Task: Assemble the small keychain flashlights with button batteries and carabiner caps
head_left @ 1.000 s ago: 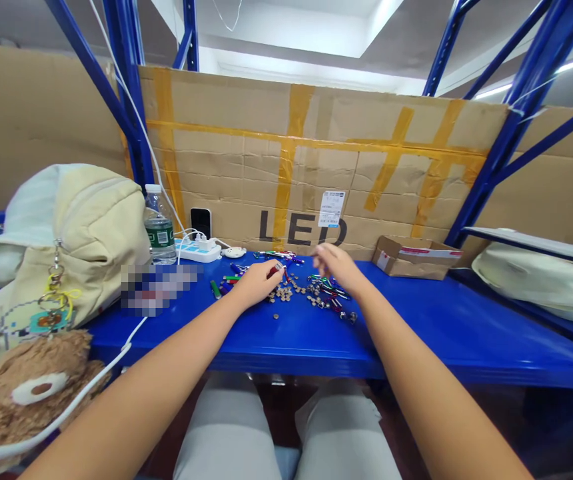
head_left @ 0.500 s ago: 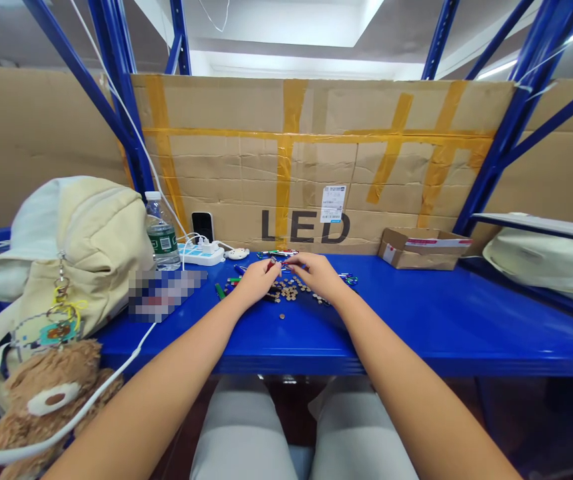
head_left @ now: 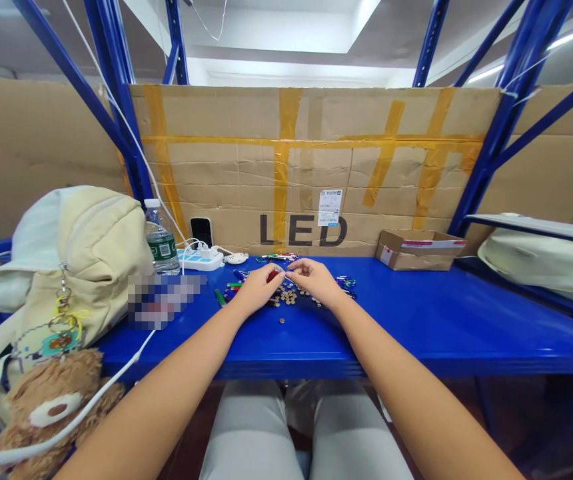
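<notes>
At the near edge of the glossy blue steel shelf (head_left: 416, 327), two bare forearms (head_left: 396, 380) reach in and angle toward each other, wrists low. The right hand (head_left: 315, 281) has drawn in beside the left hand (head_left: 256, 291), so the two nearly meet above the shelf's middle. Left fingers (head_left: 262, 275) are pinched together on a small red metal cylinder (head_left: 272, 275), just above a heap of small round copper-coloured discs (head_left: 289, 298); right fingertips curl together just beside it, though whether they hold anything cannot be told. One loose disc (head_left: 282, 321) lies nearer the front edge. Farther back, slim multicoloured metal tubes (head_left: 277, 257) lie near the back edge, past a white power strip (head_left: 199, 260)
</notes>
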A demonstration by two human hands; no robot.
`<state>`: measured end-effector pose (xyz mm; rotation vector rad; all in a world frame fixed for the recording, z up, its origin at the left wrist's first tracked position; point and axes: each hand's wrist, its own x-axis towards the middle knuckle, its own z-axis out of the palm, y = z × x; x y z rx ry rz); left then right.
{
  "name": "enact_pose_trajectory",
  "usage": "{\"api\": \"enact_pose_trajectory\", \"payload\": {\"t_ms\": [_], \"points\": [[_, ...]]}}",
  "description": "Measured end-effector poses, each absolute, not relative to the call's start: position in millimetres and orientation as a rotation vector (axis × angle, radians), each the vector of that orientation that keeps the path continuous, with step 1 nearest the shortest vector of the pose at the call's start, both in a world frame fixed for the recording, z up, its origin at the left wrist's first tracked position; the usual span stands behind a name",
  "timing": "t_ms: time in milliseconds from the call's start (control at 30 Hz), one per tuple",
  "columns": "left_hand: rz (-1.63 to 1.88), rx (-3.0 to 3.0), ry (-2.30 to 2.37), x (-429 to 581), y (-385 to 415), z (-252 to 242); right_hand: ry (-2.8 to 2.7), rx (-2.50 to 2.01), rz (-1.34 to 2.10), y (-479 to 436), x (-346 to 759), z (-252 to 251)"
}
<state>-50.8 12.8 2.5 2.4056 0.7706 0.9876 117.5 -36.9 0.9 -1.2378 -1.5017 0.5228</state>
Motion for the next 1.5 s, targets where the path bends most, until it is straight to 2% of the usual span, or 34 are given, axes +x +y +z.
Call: {"api": "enact_pose_trajectory", "payload": {"t_ms": [233,533,700,833,1033,1233,1300,1500], "points": [[1.088,2.270,0.863,-49,25,0,-1.278,-0.994,0.779,-36,115,3],[0.934,2.373,0.776,-47,23,-1,-1.388,-1.134,0.764,-39,115,2],[1.010,2.321,0.867,-48,24,0,-1.465,-1.157,0.812,-39,109,-2],[1.064,2.303,0.927,-48,23,2,-1.642,-1.222,0.686,-39,107,-3],[1.047,2.300,0.917,-48,22,1,-1.771,-1.308,0.279,-40,111,-2],[1.021,2.309,0.852,-49,23,-1,-1.773,-1.252,0.562,-43,107,-3],[0.990,2.307,0.837,-49,22,0,-1.780,-1.248,0.546,-43,108,-3],[1.052,2.263,0.903,-50,19,2,-1.835,-1.376,0.056,-41,116,-2]]}}
